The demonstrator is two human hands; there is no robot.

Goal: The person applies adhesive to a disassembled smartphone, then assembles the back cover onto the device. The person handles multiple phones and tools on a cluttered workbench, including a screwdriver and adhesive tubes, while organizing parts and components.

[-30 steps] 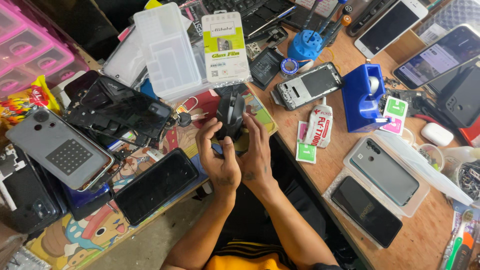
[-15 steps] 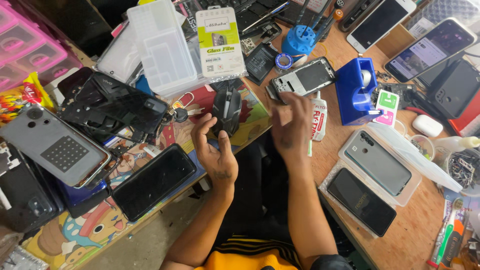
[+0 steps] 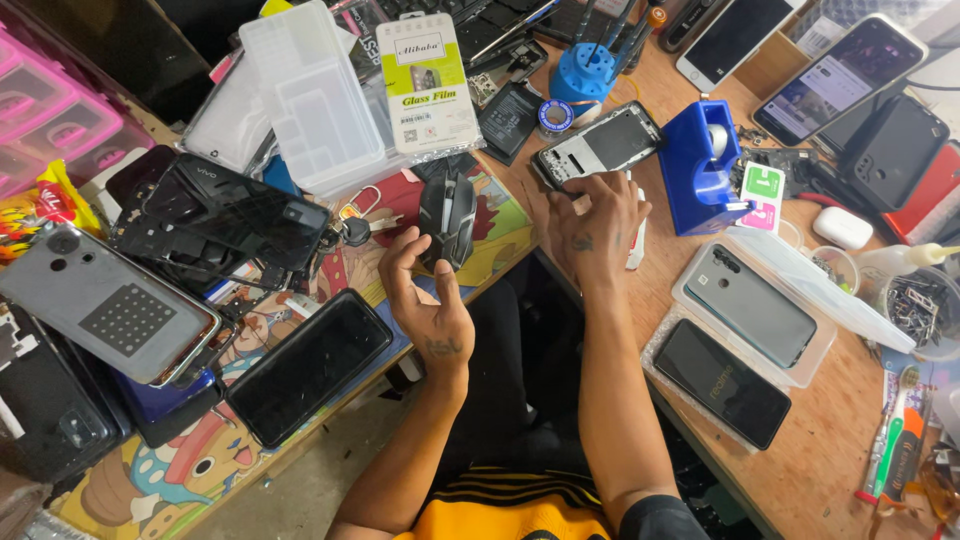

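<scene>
Black glossy computer mouse [image 3: 447,218] sitting on cartoon-print mat [image 3: 300,300], just beyond left hand [image 3: 425,300] fingertips, fingers curling loosely apart, gripping nothing. Right hand [image 3: 592,228] fingers spreading, touching opened grey phone chassis [image 3: 598,146]; blue tape dispenser [image 3: 697,165] beside them.

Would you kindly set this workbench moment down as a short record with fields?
Setting: cluttered wooden workbench strewn with phones and repair parts
Left hand: left hand open, palm turned sideways, holding nothing, beside the black computer mouse
Right hand: right hand spread flat, fingertips at the opened phone with a pale inner frame
Right of it: blue tape dispenser
Near edge: grey phone lying back up and black phone lying screen up
Behind the mouse: green and white screen-protector packet
</scene>
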